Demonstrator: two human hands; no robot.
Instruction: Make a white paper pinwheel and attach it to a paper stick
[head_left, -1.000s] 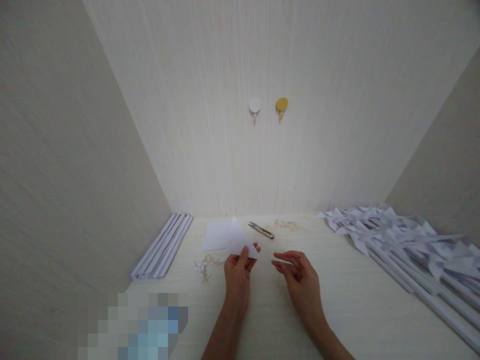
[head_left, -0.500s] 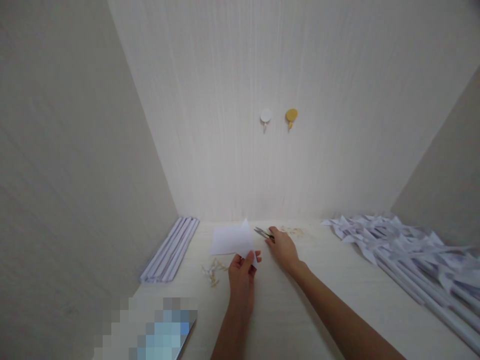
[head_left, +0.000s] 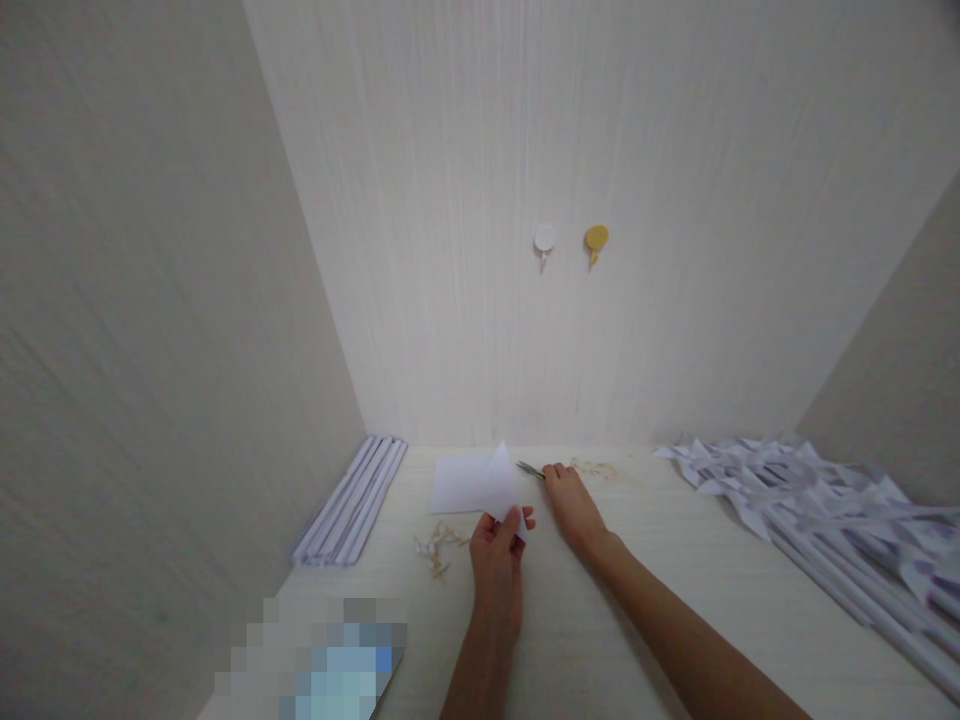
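My left hand [head_left: 499, 555] pinches a folded white paper triangle [head_left: 504, 483] by its lower corner, a little above the pale table [head_left: 637, 580]. My right hand [head_left: 571, 502] reaches far forward and lies over the handle of small thread snips [head_left: 529, 469]. Only the metal blade tip of the snips shows, just left of my fingers. The fingers are curled round the handle. A flat white sheet [head_left: 459, 486] lies on the table behind the triangle.
A stack of rolled white paper sticks [head_left: 349, 501] lies by the left wall. Several paper pinwheels on sticks [head_left: 810, 495] are heaped at the right. Small pale pins or scraps [head_left: 435, 545] sit left of my left hand. Two wall hooks [head_left: 570, 240] hang above.
My right hand went from hovering near my left hand to the snips at the back and closed over them. My left hand kept the paper triangle. The view shifted slightly.
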